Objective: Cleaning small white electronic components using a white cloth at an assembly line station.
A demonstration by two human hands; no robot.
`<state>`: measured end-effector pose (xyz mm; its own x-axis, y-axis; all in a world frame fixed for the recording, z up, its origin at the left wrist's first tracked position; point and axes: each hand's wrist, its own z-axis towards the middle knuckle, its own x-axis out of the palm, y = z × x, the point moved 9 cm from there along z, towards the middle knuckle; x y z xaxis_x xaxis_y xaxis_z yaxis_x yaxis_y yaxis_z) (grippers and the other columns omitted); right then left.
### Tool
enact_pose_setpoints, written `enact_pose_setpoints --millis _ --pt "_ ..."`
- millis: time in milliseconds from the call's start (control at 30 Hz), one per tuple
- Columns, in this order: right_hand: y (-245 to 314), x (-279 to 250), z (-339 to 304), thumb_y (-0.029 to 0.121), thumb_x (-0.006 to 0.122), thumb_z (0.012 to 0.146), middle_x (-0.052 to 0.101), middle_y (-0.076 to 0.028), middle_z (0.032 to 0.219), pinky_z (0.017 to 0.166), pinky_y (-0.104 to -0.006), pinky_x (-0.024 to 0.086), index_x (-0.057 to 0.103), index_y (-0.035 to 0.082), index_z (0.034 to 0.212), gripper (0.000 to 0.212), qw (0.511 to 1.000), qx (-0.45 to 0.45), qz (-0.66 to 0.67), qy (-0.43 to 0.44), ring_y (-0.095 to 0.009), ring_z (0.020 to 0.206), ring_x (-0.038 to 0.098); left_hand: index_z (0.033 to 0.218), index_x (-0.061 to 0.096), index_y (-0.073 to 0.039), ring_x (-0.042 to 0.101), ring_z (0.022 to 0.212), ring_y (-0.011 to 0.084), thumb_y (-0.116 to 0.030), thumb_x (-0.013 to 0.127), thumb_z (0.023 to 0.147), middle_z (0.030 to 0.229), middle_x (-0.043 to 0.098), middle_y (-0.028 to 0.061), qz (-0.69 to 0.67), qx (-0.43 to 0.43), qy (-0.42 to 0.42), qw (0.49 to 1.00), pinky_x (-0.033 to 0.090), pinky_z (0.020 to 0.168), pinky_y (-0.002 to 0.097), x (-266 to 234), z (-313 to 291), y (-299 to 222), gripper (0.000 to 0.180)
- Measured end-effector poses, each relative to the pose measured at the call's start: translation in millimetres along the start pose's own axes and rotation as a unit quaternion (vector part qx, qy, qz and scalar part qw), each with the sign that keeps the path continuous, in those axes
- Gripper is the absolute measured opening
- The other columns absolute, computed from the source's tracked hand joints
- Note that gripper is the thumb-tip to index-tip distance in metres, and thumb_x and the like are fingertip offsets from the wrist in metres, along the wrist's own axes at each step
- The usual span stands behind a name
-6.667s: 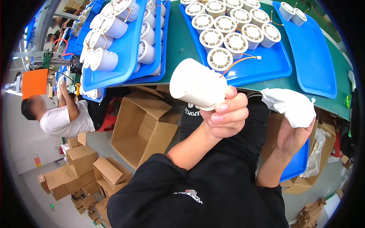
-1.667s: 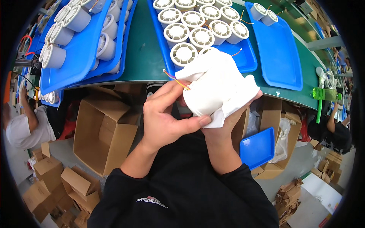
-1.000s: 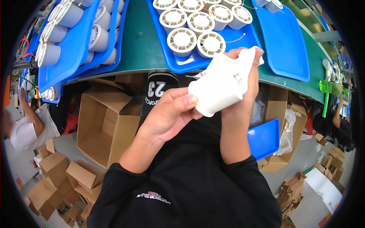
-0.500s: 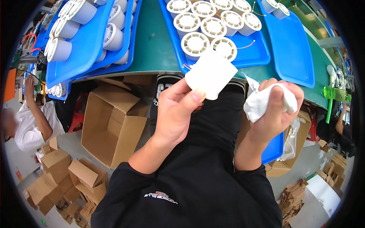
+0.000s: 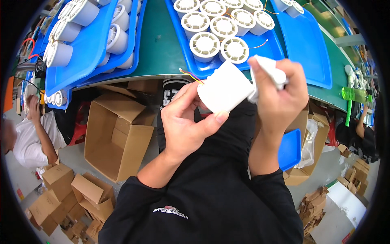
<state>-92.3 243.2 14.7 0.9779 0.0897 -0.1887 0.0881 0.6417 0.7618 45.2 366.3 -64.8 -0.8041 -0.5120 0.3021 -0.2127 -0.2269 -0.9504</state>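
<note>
In my left hand is a white cylindrical plastic housing, tilted, with thin coloured wires coming out of its left end. My thumb presses its lower edge while the fingers wrap behind it. My right hand grips a crumpled white cloth, which reaches the right end of the housing; whether it touches is hard to tell. Just beyond, similar white housings with slotted round tops stand in a blue tray, some with wires trailing.
Stacked blue trays of housings stand at left on the green table. Another blue tray lies at right, near a green bottle. An open cardboard box sits below the table edge. A person in white works at far left.
My right hand has brought the cloth leftward and up to the housing. My left hand has turned the housing, and its wires now stick out more plainly.
</note>
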Motion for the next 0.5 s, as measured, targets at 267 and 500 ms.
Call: enact_pose_setpoints --millis 267,500 --pt "-25.6 -18.3 -3.0 0.001 0.076 0.079 0.065 -0.004 0.076 0.056 -0.0181 0.044 0.057 0.002 0.082 0.020 0.987 0.097 0.123 -0.042 -0.005 0.065 0.057 0.112 0.059 0.011 0.052 0.082 0.0083 -0.006 0.079 0.073 0.098 0.056 0.0043 -0.041 -0.025 -0.029 0.998 0.046 0.074 0.0227 -4.2 2.3 4.0 0.047" --pt "-29.8 -18.3 -9.2 0.000 0.074 0.080 0.064 -0.004 0.077 0.056 -0.0177 0.043 0.057 0.002 0.083 0.018 0.977 0.134 0.161 -0.042 -0.005 0.065 0.056 0.106 0.060 0.010 0.048 0.079 0.0074 -0.006 0.079 0.073 0.094 0.055 0.0026 -0.040 -0.021 -0.024 0.999 0.044 0.072 0.0224 -5.9 0.8 4.9 0.041"
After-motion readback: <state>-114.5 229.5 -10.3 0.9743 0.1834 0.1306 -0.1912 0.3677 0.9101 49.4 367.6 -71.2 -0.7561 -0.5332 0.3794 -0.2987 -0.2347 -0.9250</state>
